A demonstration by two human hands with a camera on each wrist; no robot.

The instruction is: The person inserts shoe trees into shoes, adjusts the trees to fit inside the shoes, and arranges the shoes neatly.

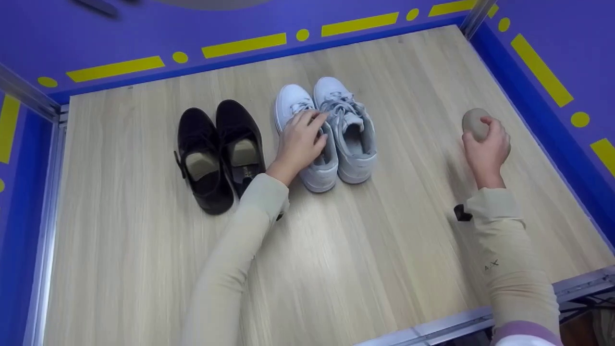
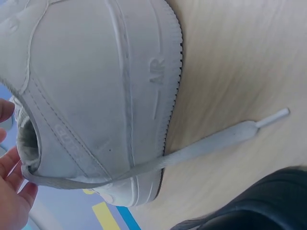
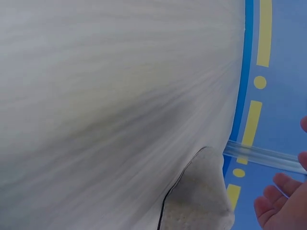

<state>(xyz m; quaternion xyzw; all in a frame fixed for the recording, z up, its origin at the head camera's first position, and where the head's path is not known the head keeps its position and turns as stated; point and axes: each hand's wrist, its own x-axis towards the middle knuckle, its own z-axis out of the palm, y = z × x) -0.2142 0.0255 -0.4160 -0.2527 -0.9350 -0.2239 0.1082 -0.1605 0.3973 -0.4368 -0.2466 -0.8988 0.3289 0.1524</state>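
Note:
My left hand reaches over the left white sneaker, its spread fingers above the laces and shoe opening. In the left wrist view, the fingertips are right at a flat lace that drapes over the collar and down the side onto the board. The right white sneaker stands alongside, its laces loose at the front. My right hand is over a beige rounded object, partly hidden by the hand. A gap shows between the loosely bent fingers and this object in the right wrist view.
A pair of black shoes stands left of the sneakers, close to my left forearm. Under everything lies a light wooden board, bounded by blue walls at the back and sides. A metal rail edges the near side.

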